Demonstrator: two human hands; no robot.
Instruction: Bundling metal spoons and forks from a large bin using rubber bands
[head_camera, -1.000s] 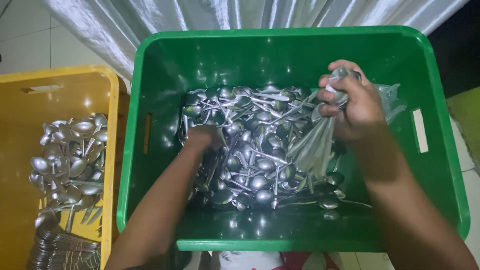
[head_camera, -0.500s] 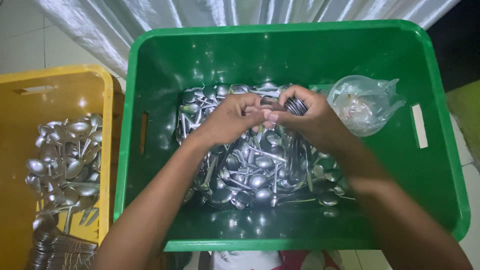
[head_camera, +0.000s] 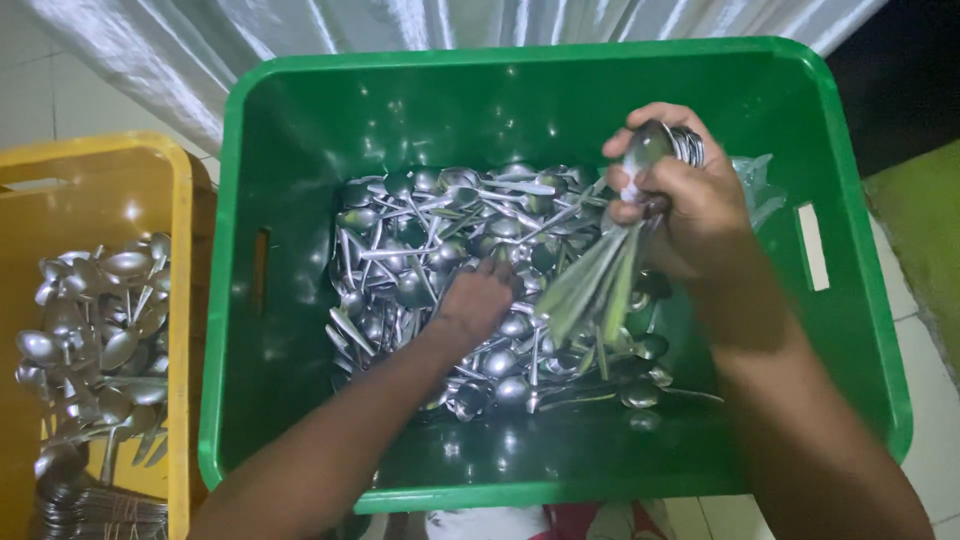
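1. Since half a second ago the hands have parted: the right hand (head_camera: 690, 205) has lifted a bundle of metal spoons (head_camera: 610, 265) towards the right wall of the green plastic crate (head_camera: 300, 180); the left hand (head_camera: 478, 300) has dropped onto the loose pile of steel spoons (head_camera: 430, 240).
2. Two crates show: green, and a yellow plastic crate (head_camera: 90, 190) holding more spoons, too many to count.
3. Right fingers are closed around the bundle's bowls; left fingers are curled into the pile, their grip hidden.
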